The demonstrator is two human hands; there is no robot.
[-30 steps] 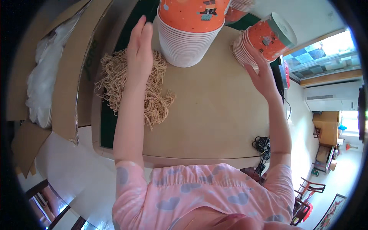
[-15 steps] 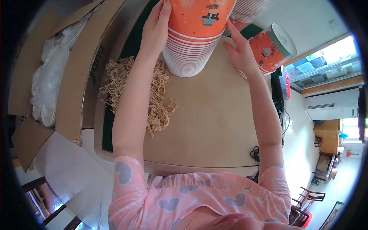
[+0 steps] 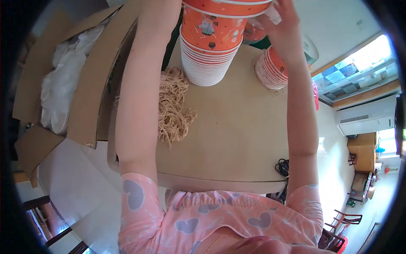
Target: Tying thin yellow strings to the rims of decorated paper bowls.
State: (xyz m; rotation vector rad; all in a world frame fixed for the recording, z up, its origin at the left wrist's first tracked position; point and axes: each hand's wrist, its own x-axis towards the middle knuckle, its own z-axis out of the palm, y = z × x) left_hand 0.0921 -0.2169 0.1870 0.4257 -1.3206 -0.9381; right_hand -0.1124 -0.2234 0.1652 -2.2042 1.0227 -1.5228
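Observation:
A tall stack of orange and white paper buckets (image 3: 206, 63) stands upright on the table. Above it, cut off by the top edge, is another orange paper bucket (image 3: 228, 6) with a white rim. My right hand (image 3: 282, 27) is at the right side of that upper bucket, fingers curled by its rim. On the bucket's left side, my left hand (image 3: 167, 8) runs out of the picture, so its fingers are hidden. A loose heap of beige string (image 3: 173, 108) lies left of the stack, partly behind my left forearm.
Another orange bucket stack (image 3: 272, 70) stands behind my right forearm. An opened cardboard box (image 3: 86, 93) with white plastic-wrapped contents (image 3: 63, 86) is beside the table (image 3: 224, 139) on the left. A black cable (image 3: 282, 167) lies by the table's near right corner.
Both hands have moved up toward the top edge, and the upper bucket has risen with them. More of the top orange bucket of the standing stack now shows.

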